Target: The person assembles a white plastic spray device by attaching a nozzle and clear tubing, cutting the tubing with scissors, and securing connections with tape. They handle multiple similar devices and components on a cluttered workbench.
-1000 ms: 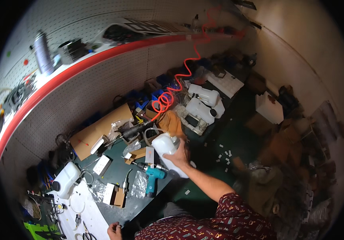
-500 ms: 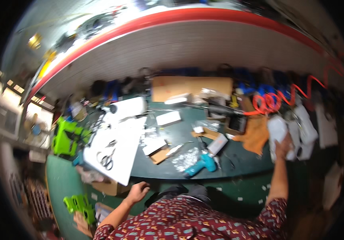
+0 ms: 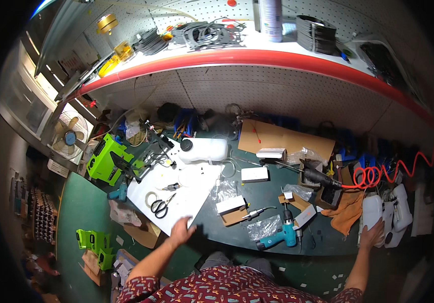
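Observation:
My right hand (image 3: 372,235) is closed on the near end of a white plastic tank (image 3: 372,211) at the right end of the bench. More white plastic tanks (image 3: 402,211) lie right beside it. My left hand (image 3: 181,231) hovers at the front edge of a white sheet (image 3: 197,197), fingers loosely apart and holding nothing. On that sheet lie black-handled scissors (image 3: 160,207), a roll of tape (image 3: 151,199) and small dark parts. Another white tank with a black cap (image 3: 203,150) lies at the sheet's far end.
A teal cordless drill (image 3: 282,236) lies near the front edge beside bubble wrap (image 3: 264,228) and small boxes (image 3: 231,204). An orange cloth (image 3: 345,217) and a red coiled hose (image 3: 367,178) are toward the right. Bright green housings (image 3: 108,159) stand left; a red-edged shelf (image 3: 247,57) spans above.
The view has shifted, bringing more of the shelf into sight. My left hand has reached forward to the white sheet's edge. My right hand stays at the white tank.

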The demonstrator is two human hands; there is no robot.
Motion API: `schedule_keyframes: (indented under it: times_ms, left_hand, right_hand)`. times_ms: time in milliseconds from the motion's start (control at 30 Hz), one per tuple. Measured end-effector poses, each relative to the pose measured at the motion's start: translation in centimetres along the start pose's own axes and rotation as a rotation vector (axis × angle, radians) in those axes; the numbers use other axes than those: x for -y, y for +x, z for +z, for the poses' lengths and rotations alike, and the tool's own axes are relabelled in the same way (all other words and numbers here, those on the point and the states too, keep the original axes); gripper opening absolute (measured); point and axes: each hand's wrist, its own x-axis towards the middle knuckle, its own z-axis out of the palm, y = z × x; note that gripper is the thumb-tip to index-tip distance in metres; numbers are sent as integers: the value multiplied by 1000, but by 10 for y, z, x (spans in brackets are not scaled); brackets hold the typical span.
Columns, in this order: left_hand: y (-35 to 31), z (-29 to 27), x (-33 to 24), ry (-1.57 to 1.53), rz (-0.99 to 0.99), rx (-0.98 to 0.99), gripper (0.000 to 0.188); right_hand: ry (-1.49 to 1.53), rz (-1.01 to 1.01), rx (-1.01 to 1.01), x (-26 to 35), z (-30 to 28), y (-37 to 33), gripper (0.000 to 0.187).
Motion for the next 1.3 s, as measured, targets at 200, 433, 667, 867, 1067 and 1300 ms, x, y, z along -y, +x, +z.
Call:
schedule_keyframes:
  times_ms: [200, 433, 667, 867, 1067, 1300]
  left_hand:
    - [234, -79, -4, 162, 86, -186, 88]
    - [372, -106, 15, 157, 69, 27, 84]
    - [359, -160, -2, 349, 351, 73, 67]
    - [310, -193, 38, -89, 360, 76, 65]
    - [144, -131, 60, -1020, -142, 284, 61]
    - [-16, -12, 16, -1612, -381, 290, 65]
  right_hand:
    - [221, -59, 12, 7, -29, -151, 69]
    - [359, -59, 302, 30, -70, -427, 47]
    - [593, 12, 392, 145, -139, -476, 33]
    - [1244, 67, 577, 293, -138, -412, 40]
    - [1508, -320, 922, 460, -180, -379, 71]
    - [1127, -750, 988, 516, -217, -396, 96]
